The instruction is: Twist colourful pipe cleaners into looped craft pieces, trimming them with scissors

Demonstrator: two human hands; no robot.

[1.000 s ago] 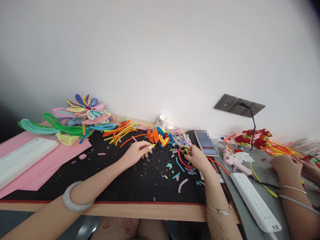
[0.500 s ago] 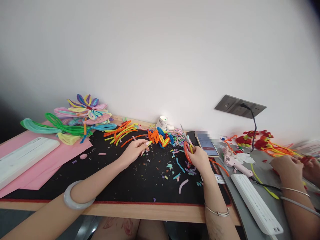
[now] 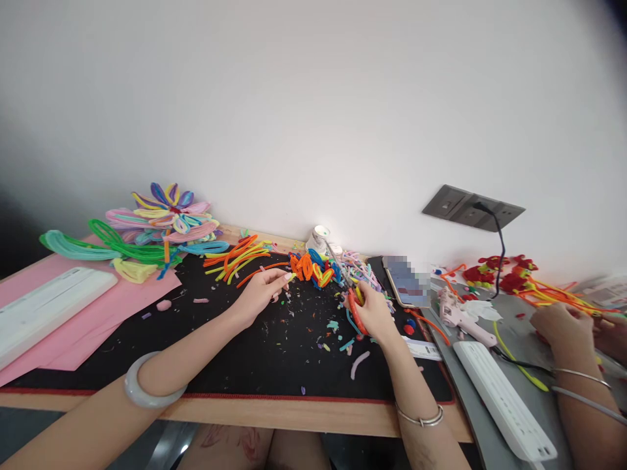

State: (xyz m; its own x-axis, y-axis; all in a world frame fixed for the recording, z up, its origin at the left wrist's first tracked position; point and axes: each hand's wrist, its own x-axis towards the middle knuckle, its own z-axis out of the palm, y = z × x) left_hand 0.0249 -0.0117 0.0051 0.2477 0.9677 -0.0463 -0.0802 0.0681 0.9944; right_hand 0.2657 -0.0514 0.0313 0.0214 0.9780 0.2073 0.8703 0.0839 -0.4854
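Left of the orange coil (image 3: 302, 266), the person's left hand (image 3: 262, 292) pinches a small yellowish piece (image 3: 292, 277) between closed fingers; right of the coil, the right hand's (image 3: 376, 313) fingers curl around red-handled scissors (image 3: 352, 304).

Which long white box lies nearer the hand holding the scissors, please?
The box on the grey mat, right of the right hand; the other box lies on pink paper.

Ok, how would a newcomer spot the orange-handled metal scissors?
Start at the black, red-edged mat; over its right side is the person's bare right hand. It grips the orange-handled metal scissors, pointing toward the pale wall. Only they show bare metal among the fuzzy coloured scraps nearby.
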